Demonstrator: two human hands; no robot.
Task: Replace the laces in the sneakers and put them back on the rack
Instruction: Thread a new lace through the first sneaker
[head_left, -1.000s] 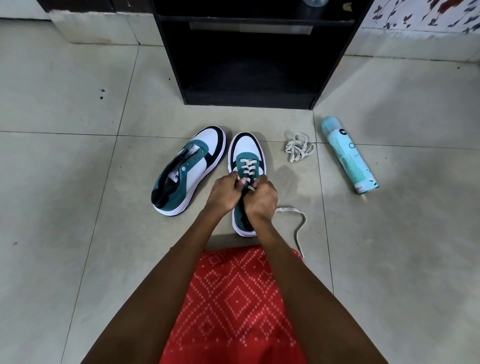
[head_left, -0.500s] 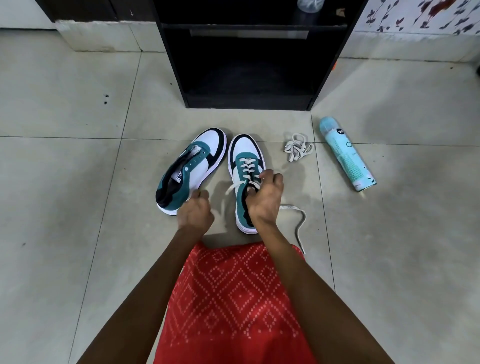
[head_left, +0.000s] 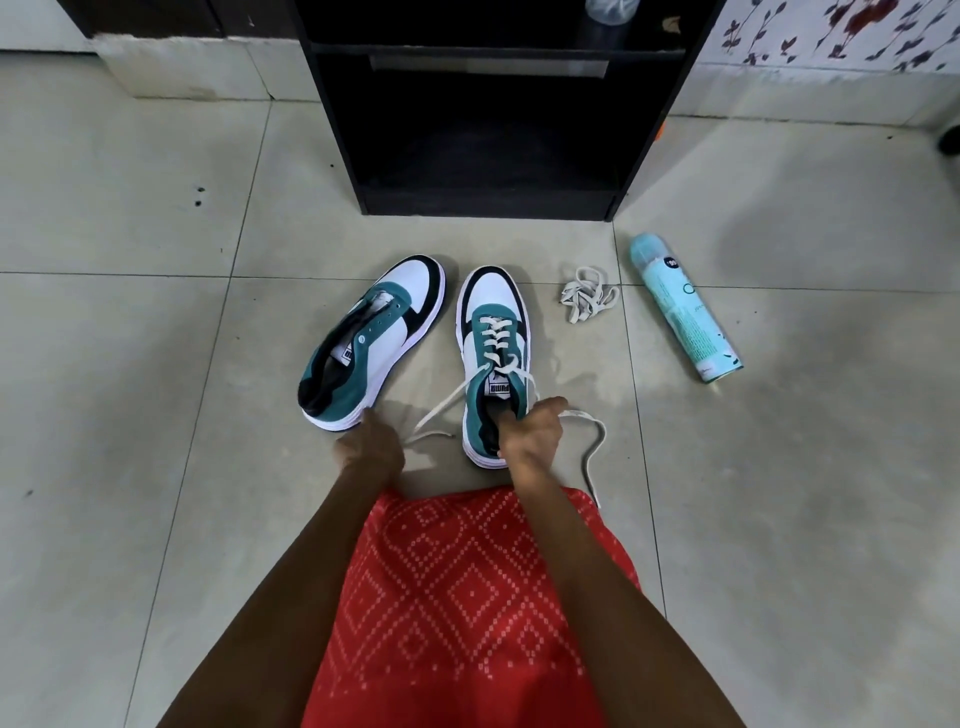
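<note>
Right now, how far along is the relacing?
Done: the right sneaker has lace crossed through most eyelets. In hand: left hand and right hand pull its lace ends. Left: the left sneaker is unlaced, a loose lace bundle waits, the rack is unfilled.

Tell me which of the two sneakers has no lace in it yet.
The left sneaker, angled beside the left hand: its eyelets are bare. The right sneaker, gripped by the right hand, already has white lace crossed through it.
</note>
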